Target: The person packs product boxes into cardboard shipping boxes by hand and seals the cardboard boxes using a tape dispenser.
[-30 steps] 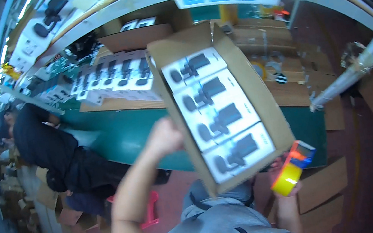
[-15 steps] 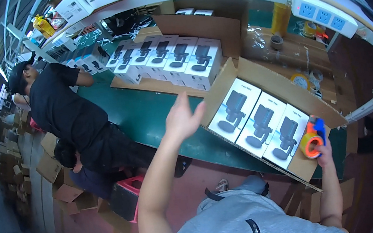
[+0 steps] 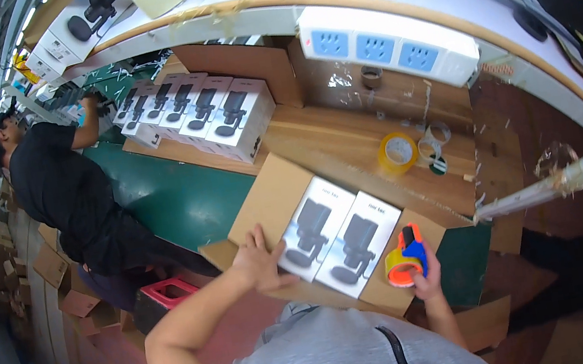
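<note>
An open cardboard carton (image 3: pixel 263 198) in front of me holds white boxes (image 3: pixel 359 240) printed with dark microphones; two show between its folded-in end flaps. My left hand (image 3: pixel 255 264) rests with fingers spread on the carton's left flap, by the near edge. My right hand (image 3: pixel 431 276) grips an orange and blue tape dispenser (image 3: pixel 406 259) with a yellow tape roll, over the right flap. The handle inside my fingers is partly hidden.
More white microphone boxes (image 3: pixel 207 115) stand in a row on the bench behind the carton. A yellow tape roll (image 3: pixel 398 152) lies on the wood at the back. Above hangs a power strip (image 3: pixel 388 46). A person in black (image 3: pixel 62 170) works at the left, near a red stool (image 3: pixel 167 294).
My left hand has come down from the air onto the left flap, which now lies folded inward. My right hand, with the dispenser, has pressed in the right flap; fewer boxes show.
</note>
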The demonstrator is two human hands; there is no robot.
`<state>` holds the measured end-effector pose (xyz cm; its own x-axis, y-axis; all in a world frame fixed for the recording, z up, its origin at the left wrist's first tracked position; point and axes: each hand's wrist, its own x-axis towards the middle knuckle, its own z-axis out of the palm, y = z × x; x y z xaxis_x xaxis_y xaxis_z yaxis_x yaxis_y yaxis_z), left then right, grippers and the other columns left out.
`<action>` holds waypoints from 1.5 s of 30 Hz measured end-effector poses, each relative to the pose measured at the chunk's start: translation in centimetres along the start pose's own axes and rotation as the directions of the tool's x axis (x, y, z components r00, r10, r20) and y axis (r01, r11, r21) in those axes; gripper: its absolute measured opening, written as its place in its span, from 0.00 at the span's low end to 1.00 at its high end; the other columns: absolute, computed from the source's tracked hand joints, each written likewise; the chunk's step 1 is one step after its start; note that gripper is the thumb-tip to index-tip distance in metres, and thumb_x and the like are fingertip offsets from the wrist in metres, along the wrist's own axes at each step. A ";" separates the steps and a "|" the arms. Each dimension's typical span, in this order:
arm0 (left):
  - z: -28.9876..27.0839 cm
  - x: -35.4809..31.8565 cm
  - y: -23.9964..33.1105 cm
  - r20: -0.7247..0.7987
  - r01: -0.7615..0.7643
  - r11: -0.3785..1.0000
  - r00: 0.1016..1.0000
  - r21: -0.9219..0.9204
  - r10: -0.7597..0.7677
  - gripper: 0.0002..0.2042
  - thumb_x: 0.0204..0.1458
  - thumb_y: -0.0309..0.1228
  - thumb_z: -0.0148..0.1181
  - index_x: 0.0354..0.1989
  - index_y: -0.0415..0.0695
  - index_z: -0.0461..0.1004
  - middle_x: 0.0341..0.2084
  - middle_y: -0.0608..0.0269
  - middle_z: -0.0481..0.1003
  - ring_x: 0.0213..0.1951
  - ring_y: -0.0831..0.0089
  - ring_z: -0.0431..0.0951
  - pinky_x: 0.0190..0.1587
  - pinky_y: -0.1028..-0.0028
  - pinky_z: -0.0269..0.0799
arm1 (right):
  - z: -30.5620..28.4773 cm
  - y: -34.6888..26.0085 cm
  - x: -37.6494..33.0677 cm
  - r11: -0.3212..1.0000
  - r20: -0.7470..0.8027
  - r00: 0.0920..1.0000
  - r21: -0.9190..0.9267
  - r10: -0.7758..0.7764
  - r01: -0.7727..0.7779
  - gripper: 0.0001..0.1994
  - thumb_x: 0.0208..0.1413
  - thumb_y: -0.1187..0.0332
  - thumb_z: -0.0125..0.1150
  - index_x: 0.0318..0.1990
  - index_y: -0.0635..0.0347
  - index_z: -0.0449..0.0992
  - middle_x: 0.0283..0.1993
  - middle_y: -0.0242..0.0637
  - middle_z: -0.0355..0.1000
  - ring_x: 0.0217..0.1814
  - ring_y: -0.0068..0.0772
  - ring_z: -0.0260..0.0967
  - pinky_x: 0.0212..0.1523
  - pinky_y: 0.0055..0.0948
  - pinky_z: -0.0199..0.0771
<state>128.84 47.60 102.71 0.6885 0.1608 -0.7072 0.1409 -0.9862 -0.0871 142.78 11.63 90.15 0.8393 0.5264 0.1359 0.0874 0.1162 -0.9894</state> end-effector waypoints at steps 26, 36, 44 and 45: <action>0.3 10.1 2.4 -0.849 -0.511 0.813 0.527 -0.279 0.040 0.31 0.47 0.42 0.61 0.59 0.40 0.66 0.62 0.40 0.59 0.63 0.44 0.59 0.66 0.48 0.51 | -1.2 -19.5 16.0 0.985 0.402 0.912 -0.108 -0.081 0.135 0.35 0.44 0.69 0.55 0.64 0.74 0.61 0.59 0.52 0.68 0.62 0.43 0.67 0.63 0.38 0.64; 1.5 6.6 0.4 -0.913 -0.218 0.934 0.361 -0.283 -0.192 0.36 0.49 0.43 0.59 0.67 0.44 0.59 0.66 0.41 0.57 0.70 0.50 0.52 0.68 0.44 0.38 | 5.5 -3.2 11.6 0.606 0.342 0.634 0.199 0.694 -0.770 0.23 0.34 0.73 0.59 0.45 0.62 0.73 0.41 0.38 0.75 0.39 0.34 0.74 0.43 0.31 0.76; 2.4 9.5 0.6 -0.698 -0.217 0.805 0.648 -0.553 -0.305 0.37 0.56 0.57 0.46 0.70 0.47 0.54 0.70 0.44 0.47 0.71 0.49 0.45 0.71 0.51 0.40 | 2.0 -3.7 10.0 0.718 0.112 0.824 0.436 0.555 -0.543 0.30 0.47 0.69 0.58 0.61 0.62 0.63 0.54 0.44 0.71 0.54 0.44 0.71 0.56 0.40 0.71; 2.8 10.0 0.9 -0.750 -0.256 0.810 0.588 -0.527 -0.302 0.36 0.56 0.57 0.47 0.69 0.49 0.56 0.69 0.43 0.49 0.70 0.47 0.49 0.70 0.50 0.43 | 1.1 -2.8 10.8 0.756 0.333 0.857 0.413 0.394 -0.508 0.31 0.47 0.69 0.57 0.63 0.63 0.61 0.54 0.44 0.71 0.54 0.43 0.71 0.56 0.38 0.71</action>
<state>133.82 48.22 93.58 0.8960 0.4224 0.1370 0.3127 -0.8192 0.4808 151.00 17.89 94.46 0.5748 0.7773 -0.2557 -0.5820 0.1687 -0.7955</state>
